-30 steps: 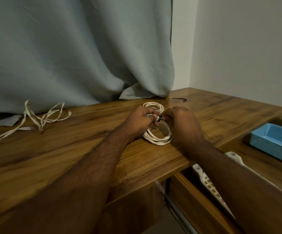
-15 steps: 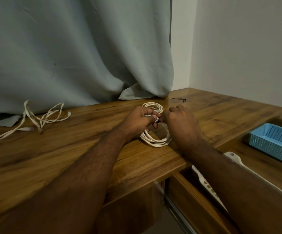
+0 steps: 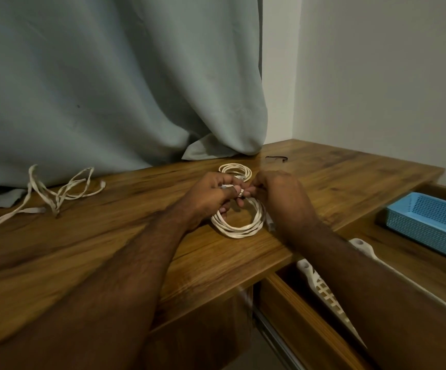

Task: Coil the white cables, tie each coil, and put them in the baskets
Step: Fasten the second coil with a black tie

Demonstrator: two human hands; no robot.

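A coiled white cable lies on the wooden table in front of me. My left hand grips the top of this coil. My right hand meets it there, and its fingertips pinch a small dark tie at the coil. A second coil lies just behind my hands. A loose, uncoiled white cable sprawls at the table's left. A blue basket sits in the open drawer on the right. A white basket is partly hidden under my right forearm.
A grey curtain hangs onto the table's back edge. A black tie lies on the table beyond the coils. The open wooden drawer juts out below the table's right front edge.
Both hands stay at the top of the coil, working the tie with small finger movements. The coil has barely shifted.
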